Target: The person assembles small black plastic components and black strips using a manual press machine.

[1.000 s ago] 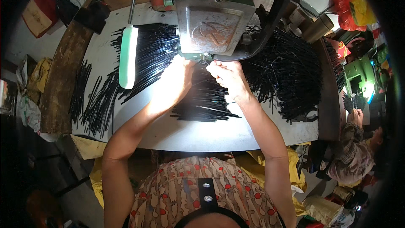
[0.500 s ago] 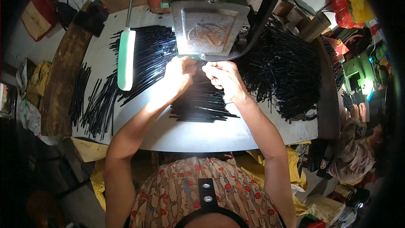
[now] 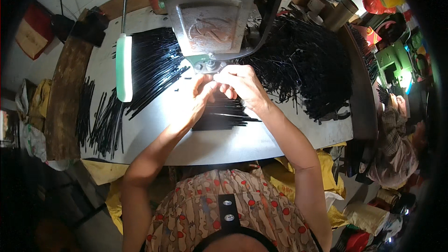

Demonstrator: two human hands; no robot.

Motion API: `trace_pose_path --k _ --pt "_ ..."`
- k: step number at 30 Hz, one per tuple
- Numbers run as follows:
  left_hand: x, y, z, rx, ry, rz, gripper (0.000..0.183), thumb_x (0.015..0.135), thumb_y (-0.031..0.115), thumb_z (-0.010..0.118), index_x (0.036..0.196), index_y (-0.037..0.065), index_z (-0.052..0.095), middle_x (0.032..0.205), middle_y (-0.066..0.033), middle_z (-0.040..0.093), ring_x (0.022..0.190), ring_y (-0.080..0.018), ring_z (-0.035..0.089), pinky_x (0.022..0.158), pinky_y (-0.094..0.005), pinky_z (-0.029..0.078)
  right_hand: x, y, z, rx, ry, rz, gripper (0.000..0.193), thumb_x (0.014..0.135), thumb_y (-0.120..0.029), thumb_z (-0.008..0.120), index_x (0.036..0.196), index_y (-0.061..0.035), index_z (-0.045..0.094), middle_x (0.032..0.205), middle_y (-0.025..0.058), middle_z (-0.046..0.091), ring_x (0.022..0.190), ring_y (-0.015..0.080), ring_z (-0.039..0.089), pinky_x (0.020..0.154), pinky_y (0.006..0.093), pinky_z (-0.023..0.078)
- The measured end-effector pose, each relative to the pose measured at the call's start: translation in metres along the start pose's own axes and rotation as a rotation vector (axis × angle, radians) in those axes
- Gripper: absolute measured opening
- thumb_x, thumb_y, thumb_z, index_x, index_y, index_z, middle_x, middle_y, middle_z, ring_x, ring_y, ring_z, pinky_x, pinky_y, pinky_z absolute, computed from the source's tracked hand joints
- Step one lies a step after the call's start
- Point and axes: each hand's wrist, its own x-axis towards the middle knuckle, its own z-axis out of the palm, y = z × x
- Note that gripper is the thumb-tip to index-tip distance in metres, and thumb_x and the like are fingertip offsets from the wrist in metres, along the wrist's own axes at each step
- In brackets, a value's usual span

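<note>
My left hand (image 3: 198,97) and my right hand (image 3: 243,85) meet just in front of the metal head of a green bench machine (image 3: 205,28). Fingers and thumb of each are pinched together, and whatever lies between them is too small to name. Below my hands spreads a bunch of thin black strips (image 3: 221,114), partly hidden by the fingers. More black strips (image 3: 151,63) fan out to the left of the machine, and a thick tangled heap (image 3: 303,60) of them lies to its right.
A green and white lamp (image 3: 124,67) on a bendy neck hangs over the white worktable (image 3: 224,147). A wooden board (image 3: 70,98) borders the table's left side. Metal cans (image 3: 340,14) stand at the back right. Another person (image 3: 394,144) works at a green machine at far right.
My hands have come closer together, the right reaching over toward the left, whose fingertips have moved away from the machine's head. The whole view has shifted slightly.
</note>
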Motion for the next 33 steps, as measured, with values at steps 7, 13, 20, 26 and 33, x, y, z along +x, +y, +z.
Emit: trace_pose_path --k 7,13,20,26,33 --pt "-0.001 -0.002 0.004 -0.144 -0.116 -0.185 0.016 0.081 0.016 0.058 0.068 0.008 0.051 0.060 0.0024 0.048 0.047 -0.0043 0.038 0.044 -0.0185 0.024 -0.018 0.004 -0.007 -0.228 0.059 -0.143 0.018 0.081 -0.016 0.055 0.073 -0.0016 0.060 0.059 -0.0006 0.052 0.052 0.0041 0.044 0.045 0.0187 0.034" --pt "-0.006 0.002 -0.014 -0.388 -0.126 -0.361 0.011 0.078 0.014 0.060 0.074 0.005 0.056 0.061 0.0002 0.051 0.044 -0.0042 0.035 0.040 -0.0185 0.022 -0.102 -0.020 -0.077 -0.809 0.322 -0.003 0.011 0.077 -0.012 0.059 0.078 -0.0005 0.058 0.061 0.0022 0.053 0.055 0.0054 0.044 0.050 0.0217 0.037" --pt "-0.011 0.001 -0.015 -0.656 -0.238 -0.552 0.014 0.078 0.014 0.061 0.081 0.002 0.056 0.058 0.0013 0.047 0.040 -0.0034 0.030 0.037 -0.0190 0.020 -0.203 -0.015 -0.204 -1.526 0.586 0.517 0.025 0.069 -0.007 0.059 0.093 -0.0022 0.056 0.095 0.0140 0.059 0.092 0.0332 0.054 0.075 0.0377 0.044" --pt "-0.018 0.006 -0.015 -0.750 -0.308 -0.651 0.016 0.080 0.018 0.058 0.082 0.002 0.054 0.056 0.0033 0.043 0.040 -0.0022 0.028 0.038 -0.0188 0.020 -0.204 0.039 -0.224 -1.977 0.358 0.297 0.028 0.069 -0.001 0.053 0.097 0.0001 0.051 0.100 0.0130 0.051 0.098 0.0290 0.049 0.080 0.0343 0.044" --pt "-0.024 -0.003 -0.026 -0.975 -0.359 -0.765 0.014 0.087 0.014 0.048 0.089 0.001 0.052 0.064 0.0018 0.046 0.042 -0.0022 0.029 0.039 -0.0176 0.023 -0.209 0.045 -0.227 -1.834 0.450 0.116 0.028 0.060 0.005 0.057 0.088 0.0003 0.050 0.095 0.0135 0.051 0.096 0.0296 0.049 0.078 0.0357 0.044"
